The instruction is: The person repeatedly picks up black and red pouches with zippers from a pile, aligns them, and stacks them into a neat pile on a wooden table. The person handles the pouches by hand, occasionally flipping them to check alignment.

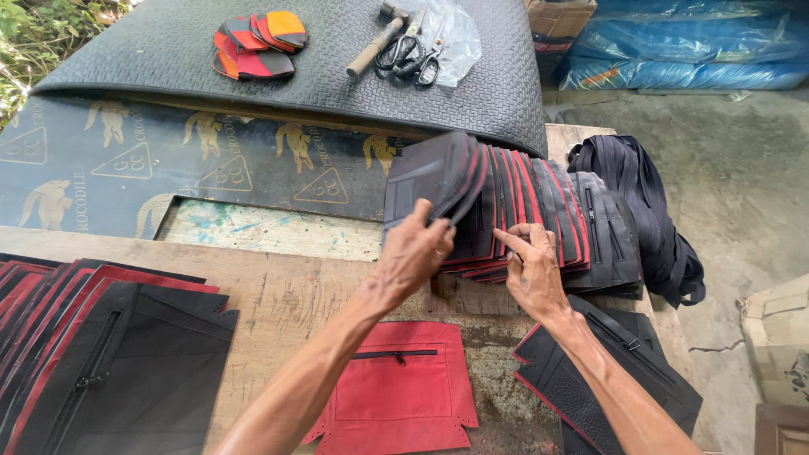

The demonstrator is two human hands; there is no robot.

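A clear plastic bag [455, 34] lies crumpled on the black textured mat at the top, partly under the scissors. Below the mat a dark printed sheet [126, 164] spreads flat, bearing rows of tan animal figures and triangular emblems with pale lettering. At the top right a brown cardboard box [558, 15] stands beside bundles in blue plastic wrapping [691, 50]. Another cardboard box [779, 337], tan, sits on the floor at the right edge

Worn wood surface [286, 291]: red zip panel [398, 383] front centre, black/red panel stacks at left [101, 354], right [607, 379] & back [514, 211]; black textured mat [303, 67] behind.
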